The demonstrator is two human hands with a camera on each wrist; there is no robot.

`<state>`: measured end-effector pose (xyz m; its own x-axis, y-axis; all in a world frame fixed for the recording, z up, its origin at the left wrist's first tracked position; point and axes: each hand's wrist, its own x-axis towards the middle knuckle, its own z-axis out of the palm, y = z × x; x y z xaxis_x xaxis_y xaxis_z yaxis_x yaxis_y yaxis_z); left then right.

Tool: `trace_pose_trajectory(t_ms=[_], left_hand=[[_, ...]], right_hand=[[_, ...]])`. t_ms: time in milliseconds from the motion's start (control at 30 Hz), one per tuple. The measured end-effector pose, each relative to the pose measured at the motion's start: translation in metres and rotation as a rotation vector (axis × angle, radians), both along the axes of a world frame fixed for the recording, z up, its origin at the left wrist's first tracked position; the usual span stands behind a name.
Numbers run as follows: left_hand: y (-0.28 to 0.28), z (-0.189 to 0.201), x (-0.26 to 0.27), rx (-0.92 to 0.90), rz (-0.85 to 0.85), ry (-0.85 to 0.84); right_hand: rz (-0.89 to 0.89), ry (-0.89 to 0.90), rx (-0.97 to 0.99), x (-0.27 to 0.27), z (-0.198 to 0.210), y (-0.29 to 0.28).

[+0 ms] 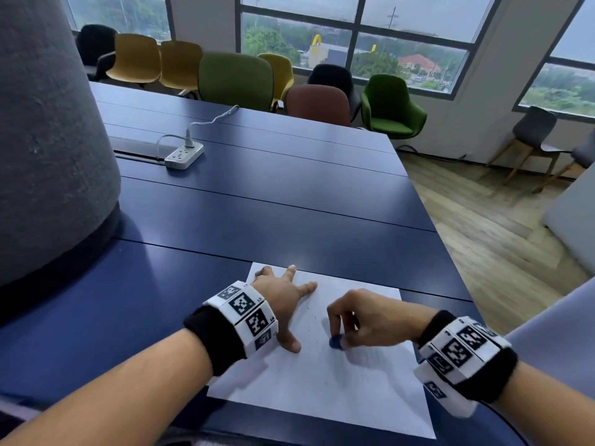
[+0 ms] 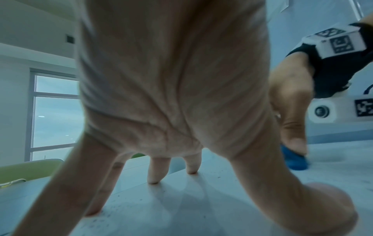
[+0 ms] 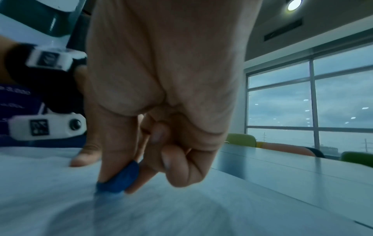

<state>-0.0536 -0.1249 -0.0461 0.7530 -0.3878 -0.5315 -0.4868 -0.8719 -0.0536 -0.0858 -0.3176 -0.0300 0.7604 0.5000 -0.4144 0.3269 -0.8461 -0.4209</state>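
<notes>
matt white paper sheet (image 1: pixel 338 378), smooth blue table (image 1: pixel 257 201), wood floor (image 1: pixel 492 220)

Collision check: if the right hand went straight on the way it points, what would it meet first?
Probably the thumb of the left hand, on the paper just past the eraser. Depth unclear.

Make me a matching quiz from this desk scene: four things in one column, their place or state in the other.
Things:
1. left hand
2. eraser
3. paper
4. power strip

Place or state:
a. pinched by the right hand
b. far up the table, a plug in it
c. fingers spread, pressing on the paper
d. lying flat near the table's front edge

Pairs: 1-c, 2-a, 3-d, 4-b
</notes>
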Motion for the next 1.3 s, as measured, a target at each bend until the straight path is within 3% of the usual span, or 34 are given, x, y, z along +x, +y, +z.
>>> trace_pose_trajectory(t_ms=[67, 233, 400, 567, 667, 867, 1033, 1200, 1300], left_hand=[[0.0, 0.001, -0.001, 0.002, 0.005, 0.005], [-0.001, 0.001, -0.002, 0.0, -0.004, -0.002], [0.0, 0.002, -0.003, 0.003, -0.004, -0.004], [0.0, 0.004, -0.003, -0.01, -0.001, -0.004], [0.0, 0.005, -0.002, -0.006, -0.006, -0.004], [0.0, 0.003, -0.003, 0.006, -0.008, -0.003], [0.0, 0.004, -0.003, 0.018, -0.009, -0.012], [0.0, 0.005, -0.003, 0.015, 0.005, -0.004], [0.0, 0.005, -0.002, 0.015, -0.006, -0.006]], right_hand=[[0.024, 0.006, -0.027, 0.001, 0.003, 0.002], [-0.178, -0.18, 0.051, 0.02, -0.007, -0.002], [0.014, -0.034, -0.034, 0.01, 0.002, 0.004], [-0.172, -0.25, 0.006, 0.055, -0.002, 0.01], [-0.171, -0.214, 0.039, 0.04, -0.004, 0.006], [0.029, -0.054, -0.066, -0.01, 0.003, 0.004], [-0.178, -0.189, -0.019, 0.014, -0.001, -0.002], [0.02, -0.022, -0.051, -0.009, 0.004, 0.003], [-0.111, -0.15, -0.032, 0.009, 0.004, 0.002]])
